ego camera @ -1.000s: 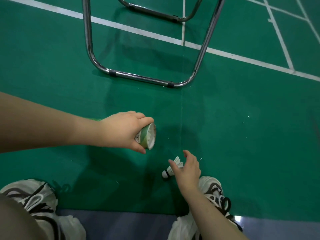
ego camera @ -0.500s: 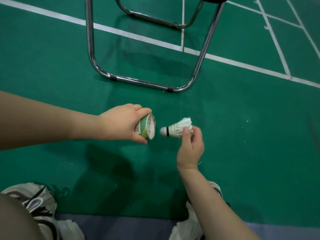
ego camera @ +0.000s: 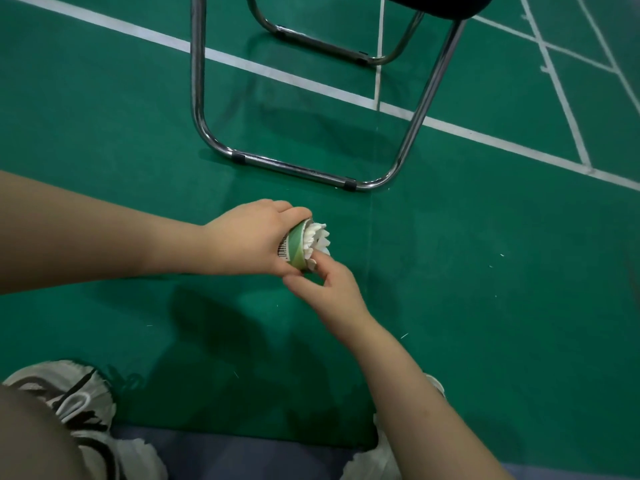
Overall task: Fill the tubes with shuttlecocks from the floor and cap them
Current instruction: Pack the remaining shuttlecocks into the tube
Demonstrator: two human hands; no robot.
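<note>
The green round cardboard tube [ego camera: 296, 247] you hold looks like smooth paper card with a soft shine. A white paper label [ego camera: 283, 250] with black bars is stuck on it. The white feather shuttlecock [ego camera: 317, 237] in its mouth looks dry and matt, a bit rough at the tips. The bent silver metal chair frame [ego camera: 197, 98] is smooth and very shiny, like a mirror. The green court floor [ego camera: 485, 271] is smooth with a soft gleam, and its white painted lines [ego camera: 242, 65] look flat and matt. Your white and black cloth shoes [ego camera: 79, 396] look soft and woven.
</note>
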